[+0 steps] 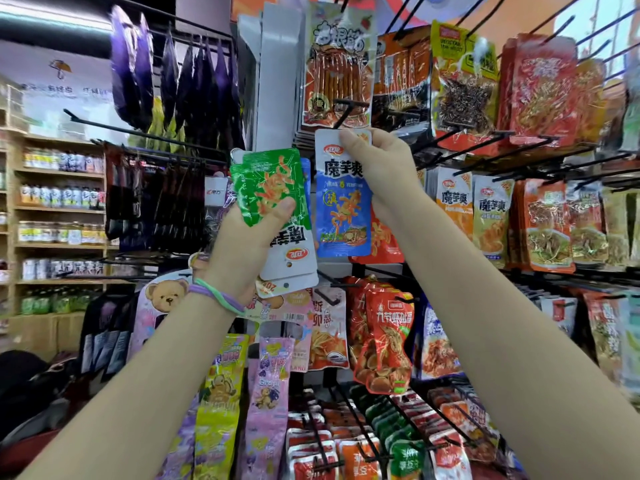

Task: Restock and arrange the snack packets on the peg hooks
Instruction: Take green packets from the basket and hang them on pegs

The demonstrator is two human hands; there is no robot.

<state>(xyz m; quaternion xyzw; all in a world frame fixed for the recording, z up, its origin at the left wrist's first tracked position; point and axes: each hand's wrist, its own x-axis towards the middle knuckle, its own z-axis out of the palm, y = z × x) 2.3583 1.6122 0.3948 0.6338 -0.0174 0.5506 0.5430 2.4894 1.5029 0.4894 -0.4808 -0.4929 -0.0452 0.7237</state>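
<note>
blue konjac snack packet (343,206) hangs upright from the right hand (377,164), centre of the display, its white header just below the tip of an empty black peg hook (348,112). can't tell if the hang hole is on the peg yet; the hole is hidden behind the fingers. judgement: threading step in progress, not seated.

fingers: right thumb and fingertips (349,140) pinch the top right corner of the header, rest of the packet dangles free below the hand. left hand (249,237) grips a fanned stack of packets (277,216), upside down, thumb pressed across the green packet's (268,185) face, other fingers curled behind and out of sight. white headers with hang holes point down at the near end of the stack, touching nothing.

progress: mid-task. surrounding pegs to the right are mostly loaded — orange and yellow-green konjac packets (474,209) in the same row, red spicy strip packs (547,91) in the row above. several bare pegs stick out at upper right. left-hand stack holds at least three or four more packets, so multiple hangs remain, and they need flipping upright first.

outward: orange-red snack bag (336,67) hangs directly above the target peg. lower rows carry red shrimp-print bags (384,341) and pink bear-print packets (273,393). far left, wooden shelves with bottled drinks (59,195). bands on the left wrist (214,296).

risk, judgement: one-corner pinch lets the packet swing, hole may miss the tip.
</note>
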